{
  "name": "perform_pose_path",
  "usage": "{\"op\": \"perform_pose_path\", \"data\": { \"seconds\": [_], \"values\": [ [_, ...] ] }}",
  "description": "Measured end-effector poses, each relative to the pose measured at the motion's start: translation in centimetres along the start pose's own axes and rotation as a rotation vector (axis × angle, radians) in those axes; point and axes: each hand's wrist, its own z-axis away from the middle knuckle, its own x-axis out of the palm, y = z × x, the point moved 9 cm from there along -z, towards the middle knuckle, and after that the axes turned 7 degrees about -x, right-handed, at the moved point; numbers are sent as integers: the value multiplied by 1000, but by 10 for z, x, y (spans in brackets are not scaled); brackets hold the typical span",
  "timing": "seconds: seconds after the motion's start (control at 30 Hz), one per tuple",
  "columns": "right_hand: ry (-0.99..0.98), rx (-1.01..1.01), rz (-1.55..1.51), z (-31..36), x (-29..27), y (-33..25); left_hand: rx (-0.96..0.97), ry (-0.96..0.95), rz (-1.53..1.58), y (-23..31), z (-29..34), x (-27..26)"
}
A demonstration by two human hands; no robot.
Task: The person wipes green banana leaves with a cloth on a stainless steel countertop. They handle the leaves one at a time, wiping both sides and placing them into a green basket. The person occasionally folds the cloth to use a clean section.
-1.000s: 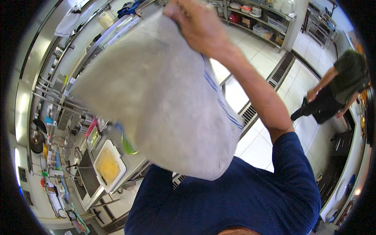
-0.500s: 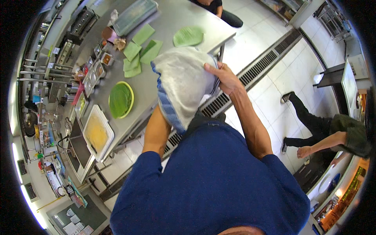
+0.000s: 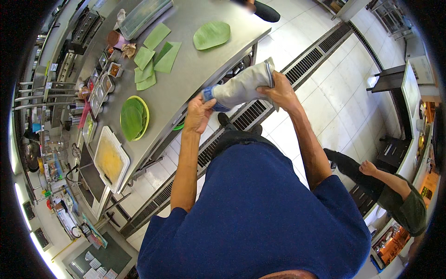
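Observation:
A white kitchen towel (image 3: 243, 87) with a blue striped edge is stretched between my two hands, gathered into a narrow band beside the table's front edge. Its blue-striped end is pinched by my left hand (image 3: 200, 114), fingers closed. At the other end my right hand (image 3: 280, 92) grips the cloth, thumb on top and the other fingers partly hidden. Beyond the towel, on the steel table (image 3: 195, 65), lies an oval piece of green leaf (image 3: 212, 36). Several cut leaf pieces (image 3: 168, 57) lie to its left.
A yellow-rimmed bowl (image 3: 147, 122) holds green leaves. Nearer stands a white tray (image 3: 121, 173) with yellowish contents. Small metal containers (image 3: 108, 83) and a lidded clear box (image 3: 145, 18) line the table's far side. A person (image 3: 395, 190) is at my right; a floor grate (image 3: 297, 69) runs past my feet.
The towel has come down off the table's edge and gone from spread out to a narrow band. My left hand, hidden behind it before, now shows. The person at right has moved closer.

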Motion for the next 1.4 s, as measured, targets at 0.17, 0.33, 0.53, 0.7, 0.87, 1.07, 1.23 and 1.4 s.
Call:
{"op": "perform_pose_path", "data": {
  "seconds": [0.17,0.33,0.53,0.7,0.87,1.07,1.23,1.4],
  "values": [
    [263,-241,485,30,-37,-44,299,401,-525,78,43,25],
    [168,-649,46,81,-71,-130,923,344,-986,165,117,129],
    [367,-247,-53,26,-75,-113,738,681,-1303,155,67,134],
    [152,-628,158,35,0,-137,515,351,-928,102,43,182],
    [123,-314,-415,-2,-7,-69,687,385,-1065,115,39,156],
    [-87,-39,-685,-57,25,-38,175,182,-211,72,-40,76],
    [199,-422,258,-89,26,-55,276,584,-778,106,-85,12],
    [-192,-529,632,-122,123,-61,28,499,-189,79,-141,-44]
  ]
}}
